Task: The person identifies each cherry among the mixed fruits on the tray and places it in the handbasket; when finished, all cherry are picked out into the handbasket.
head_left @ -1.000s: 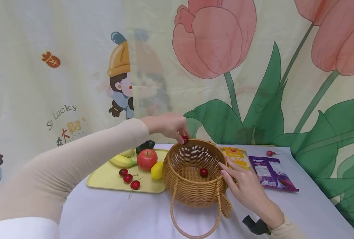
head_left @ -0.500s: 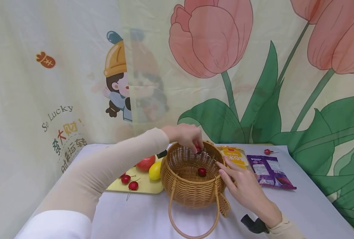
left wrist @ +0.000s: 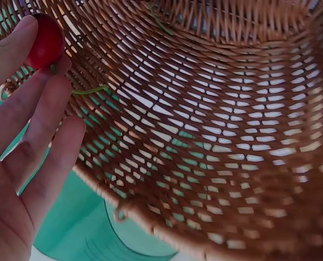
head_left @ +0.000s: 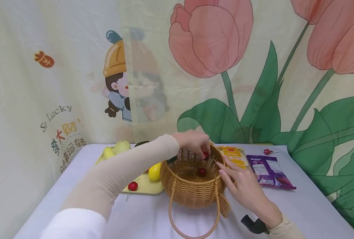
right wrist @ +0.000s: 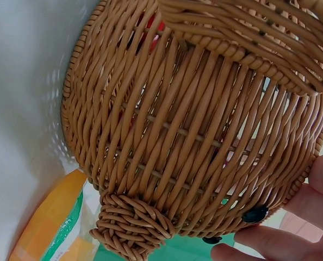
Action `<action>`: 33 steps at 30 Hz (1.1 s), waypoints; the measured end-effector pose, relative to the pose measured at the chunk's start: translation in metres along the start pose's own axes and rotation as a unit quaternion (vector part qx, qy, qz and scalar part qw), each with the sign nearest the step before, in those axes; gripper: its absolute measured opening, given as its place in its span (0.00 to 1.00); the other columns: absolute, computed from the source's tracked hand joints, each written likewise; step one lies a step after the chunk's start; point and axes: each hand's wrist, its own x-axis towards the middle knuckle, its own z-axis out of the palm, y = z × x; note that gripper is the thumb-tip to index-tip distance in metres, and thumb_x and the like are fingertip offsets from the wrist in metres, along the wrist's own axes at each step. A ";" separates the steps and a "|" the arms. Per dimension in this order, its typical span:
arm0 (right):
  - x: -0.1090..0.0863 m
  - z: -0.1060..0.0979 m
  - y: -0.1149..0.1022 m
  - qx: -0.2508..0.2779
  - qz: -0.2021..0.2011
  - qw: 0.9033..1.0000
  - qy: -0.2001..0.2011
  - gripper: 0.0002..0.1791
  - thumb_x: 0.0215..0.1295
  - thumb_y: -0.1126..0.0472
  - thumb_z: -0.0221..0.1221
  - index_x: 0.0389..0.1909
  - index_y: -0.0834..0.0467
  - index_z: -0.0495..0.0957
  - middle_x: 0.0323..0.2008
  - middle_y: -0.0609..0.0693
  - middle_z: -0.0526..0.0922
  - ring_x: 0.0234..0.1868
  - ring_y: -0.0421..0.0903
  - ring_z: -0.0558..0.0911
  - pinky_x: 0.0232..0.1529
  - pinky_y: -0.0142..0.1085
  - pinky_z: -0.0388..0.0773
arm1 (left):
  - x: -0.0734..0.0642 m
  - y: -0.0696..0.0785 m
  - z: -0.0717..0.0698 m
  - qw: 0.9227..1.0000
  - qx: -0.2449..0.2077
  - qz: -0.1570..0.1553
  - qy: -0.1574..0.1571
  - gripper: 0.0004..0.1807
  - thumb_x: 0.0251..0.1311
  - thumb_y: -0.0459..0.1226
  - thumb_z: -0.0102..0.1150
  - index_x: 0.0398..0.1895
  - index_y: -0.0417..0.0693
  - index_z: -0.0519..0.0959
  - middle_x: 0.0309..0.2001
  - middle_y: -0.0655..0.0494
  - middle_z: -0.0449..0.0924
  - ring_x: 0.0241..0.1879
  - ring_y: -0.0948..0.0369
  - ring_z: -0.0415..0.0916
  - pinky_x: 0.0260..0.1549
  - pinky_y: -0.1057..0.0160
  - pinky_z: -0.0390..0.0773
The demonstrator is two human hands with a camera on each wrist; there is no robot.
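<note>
Between thumb and fingertips, my left hand (head_left: 194, 142) pinches a dark red cherry (left wrist: 46, 42) with a green stem, inside the mouth of a wicker basket (head_left: 191, 194). Another cherry (head_left: 202, 172) lies on the basket's floor. At the basket's right side, my right hand (head_left: 245, 186) rests on the rim with its fingers fairly straight. The right wrist view shows its fingers (right wrist: 275, 239) by the rim and a small black bead. To the left, partly behind the left sleeve, a yellow tray (head_left: 153, 189) bears a cherry (head_left: 133, 186), a lemon (head_left: 154, 172) and other fruit.
The basket's handle (head_left: 194, 236) hangs toward the front. Right of the basket lie a yellow packet (head_left: 235, 156), a purple packet (head_left: 269, 171) and a lollipop (head_left: 267, 151). A printed curtain (head_left: 153, 66) stands behind the table.
My left hand has moved right and down with the cherry, from the basket's back left rim into its opening. The right hand has stayed at the rim.
</note>
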 end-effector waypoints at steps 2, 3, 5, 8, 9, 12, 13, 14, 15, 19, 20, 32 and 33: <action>0.000 0.001 0.000 0.000 0.000 1.000 -0.002 0.20 0.79 0.53 0.54 0.64 0.54 0.81 0.67 0.64 0.76 0.30 0.51 0.87 0.54 0.60 0.81 | 0.002 0.000 0.004 1.000 -0.002 0.002 -0.003 0.16 0.62 0.43 0.72 0.53 0.57 0.88 0.47 0.62 0.90 0.47 0.66 0.83 0.51 0.64 0.83; 0.000 0.001 0.000 0.000 0.000 1.000 -0.004 0.20 0.79 0.52 0.54 0.64 0.54 0.81 0.67 0.63 0.76 0.24 0.45 0.83 0.55 0.60 0.80 | 0.003 0.000 0.007 1.000 0.000 0.003 -0.006 0.16 0.62 0.43 0.72 0.53 0.58 0.89 0.47 0.62 0.90 0.47 0.66 0.83 0.51 0.64 0.83; 0.000 0.002 -0.001 -0.001 -0.002 1.000 -0.002 0.20 0.79 0.53 0.54 0.64 0.54 0.81 0.67 0.63 0.76 0.19 0.36 0.75 0.56 0.62 0.79 | 0.005 -0.001 0.014 1.000 0.001 0.006 -0.009 0.15 0.62 0.43 0.71 0.52 0.58 0.89 0.46 0.62 0.90 0.46 0.67 0.83 0.50 0.65 0.83; 0.000 0.002 -0.001 -0.004 -0.003 1.000 0.000 0.20 0.79 0.52 0.54 0.64 0.54 0.81 0.67 0.62 0.76 0.15 0.29 0.61 0.49 0.54 0.83 | 0.008 -0.004 0.026 1.000 0.002 0.010 -0.009 0.13 0.61 0.43 0.72 0.49 0.60 0.90 0.44 0.64 0.90 0.45 0.68 0.83 0.49 0.66 0.83; 0.000 0.002 -0.002 -0.004 -0.003 1.000 0.000 0.20 0.79 0.52 0.54 0.64 0.54 0.81 0.67 0.62 0.77 0.14 0.28 0.59 0.44 0.48 0.83 | 0.009 -0.005 0.030 1.000 -0.003 0.012 -0.012 0.12 0.61 0.43 0.72 0.48 0.59 0.90 0.43 0.64 0.90 0.45 0.68 0.83 0.49 0.65 0.83; 0.001 0.002 -0.002 0.000 -0.003 1.000 -0.003 0.20 0.79 0.52 0.54 0.64 0.53 0.81 0.67 0.62 0.76 0.13 0.28 0.55 0.30 0.33 0.71 | 0.010 -0.006 0.039 1.000 -0.014 0.011 -0.016 0.11 0.61 0.43 0.72 0.47 0.61 0.90 0.41 0.66 0.90 0.44 0.69 0.83 0.50 0.64 0.83; 0.001 0.002 -0.002 0.002 -0.002 1.000 -0.005 0.20 0.79 0.52 0.54 0.64 0.53 0.81 0.68 0.62 0.76 0.13 0.28 0.54 0.26 0.31 0.66 | 0.010 -0.006 0.040 1.000 -0.013 0.010 -0.015 0.11 0.61 0.43 0.72 0.47 0.61 0.90 0.41 0.67 0.90 0.44 0.69 0.83 0.51 0.64 0.83; 0.001 0.002 -0.002 0.004 -0.002 1.000 -0.005 0.20 0.79 0.52 0.54 0.64 0.53 0.81 0.68 0.62 0.76 0.13 0.28 0.54 0.26 0.31 0.67 | 0.011 -0.006 0.041 1.000 -0.014 0.008 -0.015 0.11 0.61 0.43 0.72 0.47 0.62 0.90 0.41 0.67 0.90 0.44 0.69 0.83 0.51 0.64 0.83; 0.001 0.002 -0.002 0.006 0.001 1.000 -0.006 0.20 0.79 0.52 0.54 0.64 0.54 0.81 0.68 0.62 0.76 0.13 0.29 0.54 0.25 0.32 0.67 | 0.011 -0.005 0.041 1.000 -0.014 0.008 -0.014 0.11 0.61 0.43 0.72 0.47 0.61 0.90 0.41 0.67 0.90 0.44 0.69 0.83 0.51 0.64 0.83; -0.001 0.000 -0.001 0.002 -0.004 1.000 0.005 0.19 0.78 0.53 0.55 0.63 0.54 0.81 0.67 0.62 0.77 0.16 0.35 0.71 0.43 0.49 0.85 | 0.013 -0.003 0.041 1.000 0.002 0.007 -0.015 0.10 0.61 0.43 0.72 0.46 0.62 0.90 0.42 0.67 0.89 0.45 0.69 0.83 0.52 0.63 0.83; -0.001 0.000 0.000 0.001 -0.005 1.000 0.007 0.19 0.78 0.53 0.55 0.63 0.54 0.81 0.67 0.62 0.77 0.16 0.37 0.72 0.45 0.50 0.85 | 0.013 -0.002 0.041 1.000 0.007 0.007 -0.018 0.10 0.61 0.43 0.72 0.46 0.62 0.90 0.42 0.67 0.89 0.45 0.69 0.83 0.51 0.63 0.83; -0.003 0.001 0.000 -0.002 0.002 1.000 0.002 0.20 0.79 0.53 0.54 0.64 0.54 0.81 0.67 0.63 0.77 0.14 0.28 0.60 0.50 0.54 0.84 | 0.013 -0.001 0.043 0.999 0.033 -0.019 -0.011 0.13 0.57 0.47 0.76 0.46 0.65 0.91 0.47 0.68 0.89 0.47 0.67 0.83 0.52 0.62 0.82; -0.002 0.000 -0.001 -0.002 0.003 1.000 0.001 0.20 0.79 0.53 0.54 0.64 0.54 0.81 0.67 0.63 0.77 0.15 0.28 0.63 0.55 0.59 0.81 | 0.013 -0.001 0.043 0.999 0.031 -0.021 -0.009 0.14 0.56 0.47 0.76 0.46 0.65 0.90 0.48 0.67 0.89 0.48 0.67 0.83 0.52 0.62 0.82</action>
